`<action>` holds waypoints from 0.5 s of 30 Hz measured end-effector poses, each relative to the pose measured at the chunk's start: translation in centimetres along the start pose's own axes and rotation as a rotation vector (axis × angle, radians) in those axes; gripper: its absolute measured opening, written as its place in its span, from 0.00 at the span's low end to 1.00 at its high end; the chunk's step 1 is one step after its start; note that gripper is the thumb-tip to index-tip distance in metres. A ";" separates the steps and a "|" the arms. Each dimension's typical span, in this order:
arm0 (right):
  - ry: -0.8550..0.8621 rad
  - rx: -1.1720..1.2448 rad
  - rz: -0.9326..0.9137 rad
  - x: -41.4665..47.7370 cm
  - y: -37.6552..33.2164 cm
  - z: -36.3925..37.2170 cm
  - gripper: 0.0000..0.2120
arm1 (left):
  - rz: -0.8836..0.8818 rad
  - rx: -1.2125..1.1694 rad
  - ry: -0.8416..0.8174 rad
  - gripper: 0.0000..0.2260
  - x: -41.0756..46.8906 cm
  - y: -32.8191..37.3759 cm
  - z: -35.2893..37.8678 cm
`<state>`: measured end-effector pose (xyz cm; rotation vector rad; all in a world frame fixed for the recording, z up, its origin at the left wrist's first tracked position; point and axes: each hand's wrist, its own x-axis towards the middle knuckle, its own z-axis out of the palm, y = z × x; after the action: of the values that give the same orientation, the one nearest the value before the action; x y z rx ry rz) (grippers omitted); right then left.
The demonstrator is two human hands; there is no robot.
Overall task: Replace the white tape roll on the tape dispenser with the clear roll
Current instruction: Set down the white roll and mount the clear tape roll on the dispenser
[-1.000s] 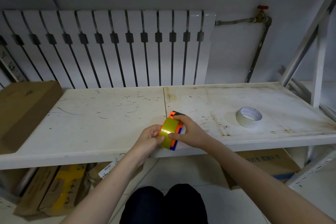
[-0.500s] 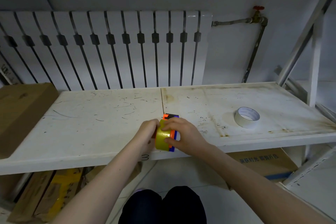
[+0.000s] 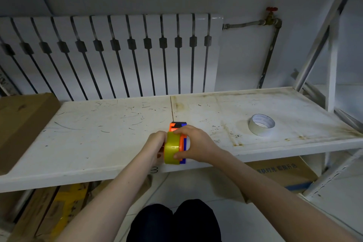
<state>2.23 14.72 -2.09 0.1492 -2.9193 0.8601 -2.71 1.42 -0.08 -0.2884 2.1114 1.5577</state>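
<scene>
An orange and blue tape dispenser (image 3: 177, 126) is held over the front edge of the white shelf (image 3: 98, 139). A yellowish clear tape roll (image 3: 171, 148) sits on its left side. My left hand (image 3: 155, 143) presses against the roll and dispenser from the left. My right hand (image 3: 196, 144) grips the dispenser from the right, with fingertips over the roll's top and bottom. The white tape roll (image 3: 261, 124) lies flat on the shelf, far to the right of both hands.
A brown cardboard box (image 3: 21, 124) lies on the shelf's left end. A radiator (image 3: 117, 55) and a pipe with a red valve (image 3: 272, 11) stand behind. White rack posts (image 3: 332, 65) rise at the right. More boxes (image 3: 282, 173) sit under the shelf.
Both hands have brought the dispenser and clear roll lower and nearer the shelf edge. The roll has turned from tilted to upright against the dispenser's side. The white roll has not moved.
</scene>
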 end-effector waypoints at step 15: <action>0.023 0.060 0.045 -0.2 0.3 0.4 0.34 | 0.054 -0.075 -0.002 0.04 -0.1 -1.2 -0.4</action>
<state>2.34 14.71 -2.60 0.0769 -2.8875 0.9503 -2.18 0.66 -1.00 -0.2578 2.0781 1.6698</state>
